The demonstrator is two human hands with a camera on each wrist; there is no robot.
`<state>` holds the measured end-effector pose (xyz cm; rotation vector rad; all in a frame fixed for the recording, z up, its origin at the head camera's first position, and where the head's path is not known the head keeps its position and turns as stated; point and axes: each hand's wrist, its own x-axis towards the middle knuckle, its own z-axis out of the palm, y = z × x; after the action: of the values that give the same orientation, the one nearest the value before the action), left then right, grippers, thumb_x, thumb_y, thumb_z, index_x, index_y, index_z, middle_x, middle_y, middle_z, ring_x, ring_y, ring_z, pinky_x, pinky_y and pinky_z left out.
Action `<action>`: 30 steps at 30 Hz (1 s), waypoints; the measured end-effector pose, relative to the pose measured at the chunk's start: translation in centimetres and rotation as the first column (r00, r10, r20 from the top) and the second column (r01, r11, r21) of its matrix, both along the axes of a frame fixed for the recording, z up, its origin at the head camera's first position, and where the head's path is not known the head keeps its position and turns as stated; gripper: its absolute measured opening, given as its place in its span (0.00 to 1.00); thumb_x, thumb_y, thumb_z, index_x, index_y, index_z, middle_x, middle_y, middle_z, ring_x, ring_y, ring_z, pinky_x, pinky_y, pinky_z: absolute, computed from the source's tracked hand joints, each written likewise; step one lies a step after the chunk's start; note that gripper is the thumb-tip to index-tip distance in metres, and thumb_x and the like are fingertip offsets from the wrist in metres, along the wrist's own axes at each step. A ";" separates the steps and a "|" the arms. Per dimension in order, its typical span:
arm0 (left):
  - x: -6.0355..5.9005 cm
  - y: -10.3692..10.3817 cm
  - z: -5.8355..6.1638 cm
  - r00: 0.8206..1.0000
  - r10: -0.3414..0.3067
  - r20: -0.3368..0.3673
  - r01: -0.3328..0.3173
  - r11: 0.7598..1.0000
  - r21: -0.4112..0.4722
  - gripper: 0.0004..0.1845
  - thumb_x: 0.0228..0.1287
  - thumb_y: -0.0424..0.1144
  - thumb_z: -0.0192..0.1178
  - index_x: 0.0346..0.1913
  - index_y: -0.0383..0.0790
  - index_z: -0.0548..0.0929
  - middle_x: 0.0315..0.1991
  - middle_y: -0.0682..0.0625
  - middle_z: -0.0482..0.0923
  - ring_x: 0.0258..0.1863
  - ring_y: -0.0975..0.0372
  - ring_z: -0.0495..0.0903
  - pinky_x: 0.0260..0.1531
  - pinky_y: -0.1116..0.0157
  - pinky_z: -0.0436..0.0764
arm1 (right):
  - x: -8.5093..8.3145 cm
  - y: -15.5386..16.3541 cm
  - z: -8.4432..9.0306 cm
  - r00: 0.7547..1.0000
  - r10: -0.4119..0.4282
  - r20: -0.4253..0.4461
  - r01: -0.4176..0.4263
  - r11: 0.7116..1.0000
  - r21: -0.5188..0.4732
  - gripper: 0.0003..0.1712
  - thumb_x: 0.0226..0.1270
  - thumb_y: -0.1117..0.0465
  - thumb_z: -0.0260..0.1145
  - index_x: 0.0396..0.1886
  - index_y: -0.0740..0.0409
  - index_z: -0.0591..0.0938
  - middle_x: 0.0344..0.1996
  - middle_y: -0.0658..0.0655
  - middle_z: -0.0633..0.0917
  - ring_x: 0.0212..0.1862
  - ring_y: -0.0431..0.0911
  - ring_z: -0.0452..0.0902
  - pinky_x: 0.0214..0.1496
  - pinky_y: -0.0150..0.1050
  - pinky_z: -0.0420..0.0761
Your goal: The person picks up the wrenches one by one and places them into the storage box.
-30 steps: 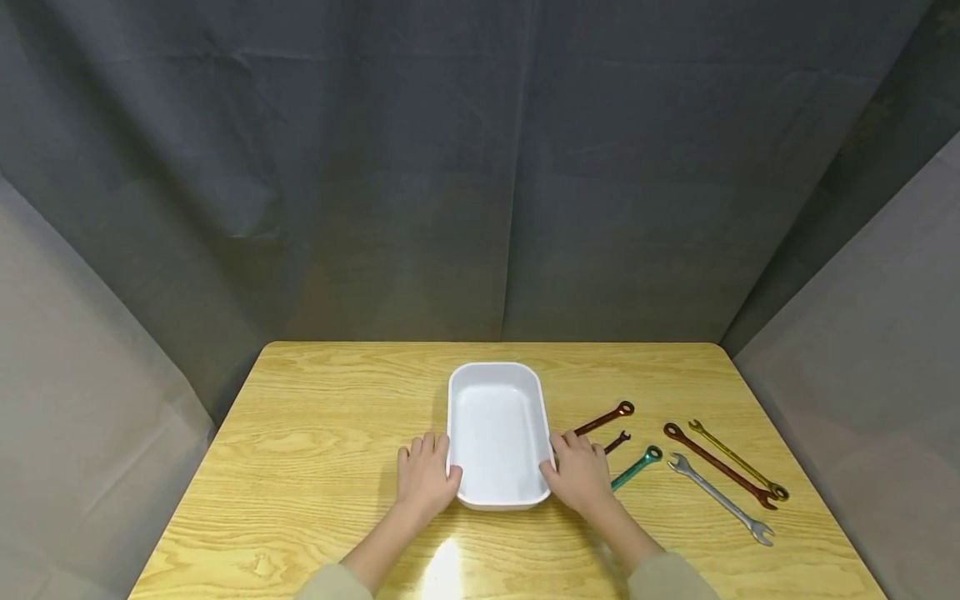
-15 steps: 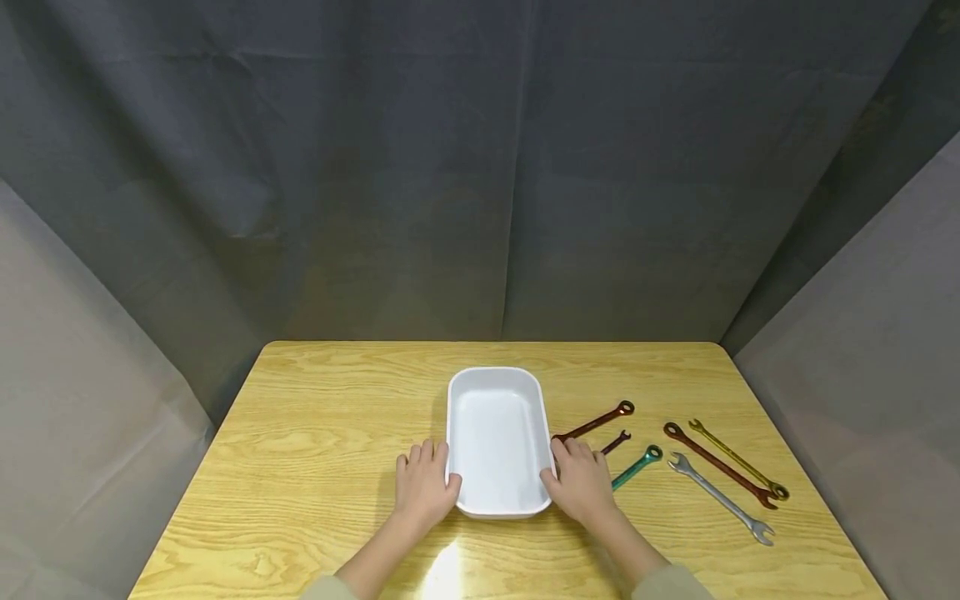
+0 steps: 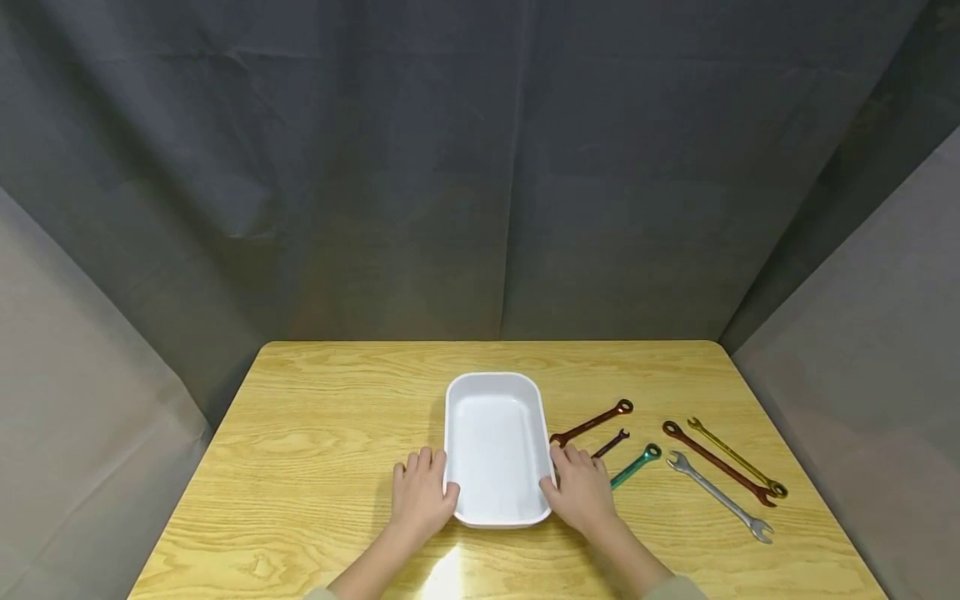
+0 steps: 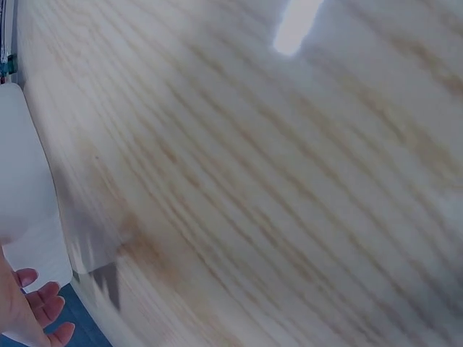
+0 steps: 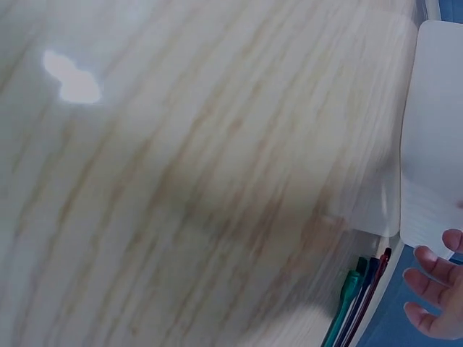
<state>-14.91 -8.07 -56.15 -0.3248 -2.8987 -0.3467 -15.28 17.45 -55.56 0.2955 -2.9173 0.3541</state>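
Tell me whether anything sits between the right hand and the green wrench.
Nothing visible does. The right hand rests against the white tray, and the green wrench lies on the table just beside that hand, with only bare wood between them.

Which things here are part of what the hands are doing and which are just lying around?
In hand:
white rectangular plastic tray
left hand
right hand

Lying about:
six metal wrenches
wooden table
grey cloth backdrop
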 end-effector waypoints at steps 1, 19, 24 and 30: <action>0.1 0.0 0.0 1.000 0.001 0.003 -0.001 1.000 0.002 0.16 0.54 0.47 0.52 0.41 0.41 0.72 0.35 0.48 0.69 0.34 0.56 0.66 0.36 0.56 0.65 | 0.1 0.0 0.0 1.000 0.000 0.000 0.000 1.000 0.002 0.24 0.56 0.52 0.58 0.51 0.57 0.75 0.43 0.60 0.78 0.45 0.56 0.74 0.46 0.57 0.69; -0.1 -0.2 0.5 1.000 -0.011 0.015 0.011 1.000 -0.028 0.20 0.51 0.49 0.53 0.44 0.40 0.74 0.39 0.46 0.71 0.38 0.54 0.68 0.41 0.53 0.66 | 0.4 -0.1 0.3 1.000 -0.011 0.020 0.010 1.000 0.013 0.20 0.56 0.52 0.59 0.46 0.56 0.76 0.37 0.58 0.78 0.42 0.55 0.73 0.46 0.57 0.69; -0.6 -0.6 0.8 0.999 -0.018 0.044 0.020 0.999 -0.045 0.24 0.49 0.52 0.54 0.47 0.40 0.74 0.39 0.47 0.71 0.38 0.54 0.68 0.39 0.53 0.66 | 0.4 -0.1 0.4 0.999 -0.020 0.035 0.019 0.999 0.030 0.21 0.56 0.52 0.58 0.47 0.56 0.76 0.38 0.58 0.77 0.43 0.55 0.73 0.46 0.57 0.68; -1.4 -0.9 1.2 0.999 -0.018 0.051 0.019 1.000 -0.021 0.24 0.50 0.53 0.53 0.47 0.42 0.75 0.35 0.49 0.70 0.34 0.56 0.67 0.35 0.56 0.65 | 0.4 -0.2 0.5 0.999 -0.021 0.033 0.020 0.999 0.032 0.21 0.56 0.51 0.58 0.48 0.56 0.76 0.37 0.58 0.77 0.42 0.55 0.73 0.46 0.56 0.69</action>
<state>-16.33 -8.97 -54.95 -0.3507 -2.9523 -0.3324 -14.88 17.26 -55.08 0.2664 -2.9593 0.3127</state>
